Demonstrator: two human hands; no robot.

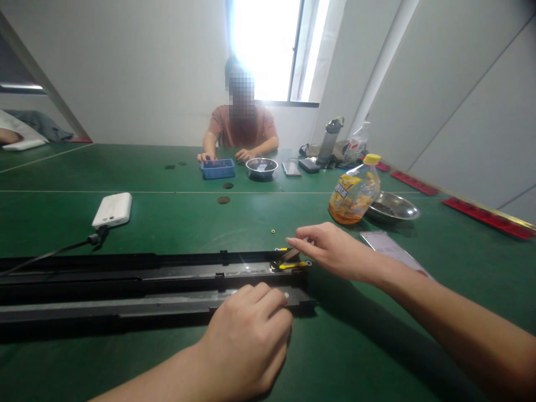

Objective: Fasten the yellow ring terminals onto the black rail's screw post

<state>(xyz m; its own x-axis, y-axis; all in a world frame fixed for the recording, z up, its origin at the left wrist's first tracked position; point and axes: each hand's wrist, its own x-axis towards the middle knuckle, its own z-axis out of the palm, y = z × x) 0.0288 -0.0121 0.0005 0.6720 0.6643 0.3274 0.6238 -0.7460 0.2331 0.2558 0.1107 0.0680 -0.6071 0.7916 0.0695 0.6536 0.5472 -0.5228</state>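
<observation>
Two long black metal channels (180, 272) lie side by side across the table, running off to the left. My right hand (335, 251) pinches a slim metal wrench-like tool (292, 254), whose far end reaches down into the farther channel. Beside that end lies a short yellow wire (293, 266) with a ring terminal, and a second yellow piece (281, 249) shows just behind. My left hand (253, 329) is closed over the right end of the nearer channel (167, 310); its fingertips are partly hidden. A small shiny part shows by its knuckles.
A tiny yellow ring (273, 231) lies behind the channels. A white power bank (112, 210) with a black cable is at left. At right stand a bottle (355, 190), a metal bowl (408, 211) and a phone (396, 254). Opposite, a person (243, 128) reaches into a blue tray (218, 171).
</observation>
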